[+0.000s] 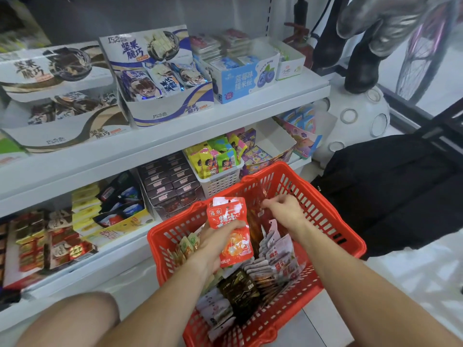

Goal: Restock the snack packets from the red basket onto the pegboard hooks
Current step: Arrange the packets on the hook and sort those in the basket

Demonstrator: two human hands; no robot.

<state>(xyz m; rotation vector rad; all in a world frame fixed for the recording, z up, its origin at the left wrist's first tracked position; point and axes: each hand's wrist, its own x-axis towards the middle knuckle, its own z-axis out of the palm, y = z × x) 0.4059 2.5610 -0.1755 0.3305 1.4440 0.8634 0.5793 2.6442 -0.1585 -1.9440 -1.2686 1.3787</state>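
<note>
Red packet [229, 230] — "福欣" — left hand [215, 242]

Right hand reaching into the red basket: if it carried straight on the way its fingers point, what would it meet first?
Probably the far wall of the red basket. The right hand points up-left toward it; its fingertips seem to pinch something blurred, and depth is unclear.

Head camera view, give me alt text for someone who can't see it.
A person's left hand holds up red snack packets over a red basket full of packets, while the right hand reaches into the basket with curled fingers. White shelves of boxed snacks stand behind.
</note>
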